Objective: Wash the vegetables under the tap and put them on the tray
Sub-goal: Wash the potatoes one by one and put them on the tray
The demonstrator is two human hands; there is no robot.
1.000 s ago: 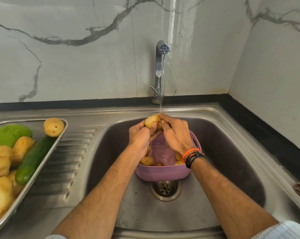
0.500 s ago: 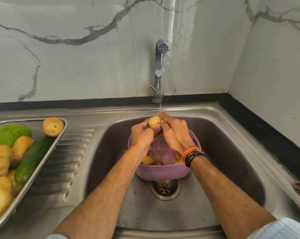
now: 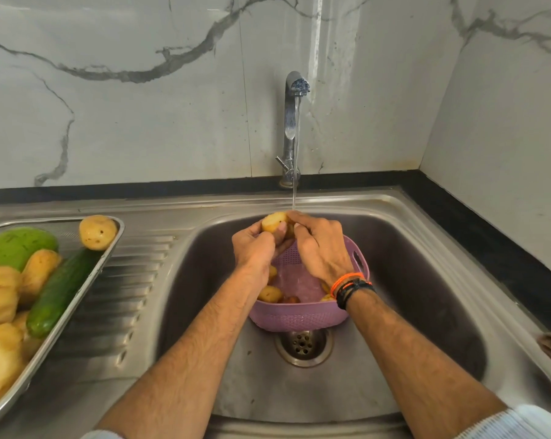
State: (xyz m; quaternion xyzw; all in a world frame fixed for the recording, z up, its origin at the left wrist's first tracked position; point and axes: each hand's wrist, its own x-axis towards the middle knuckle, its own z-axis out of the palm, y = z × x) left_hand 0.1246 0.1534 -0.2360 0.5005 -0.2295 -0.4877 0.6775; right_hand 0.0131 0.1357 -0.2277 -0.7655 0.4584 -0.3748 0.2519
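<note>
Here, both hands' fingers [image 3: 302, 224] clamped round one potato [image 3: 272, 222] under the tap [image 3: 292, 128].

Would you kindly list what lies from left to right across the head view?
Tray holding a cucumber, left hand, potato under the tap, right hand, basket handle.

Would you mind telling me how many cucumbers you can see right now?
1. The cucumber lies in the steel tray left of the sink, along its right rim among the washed vegetables. Others could be hidden beyond the frame edge.
</note>
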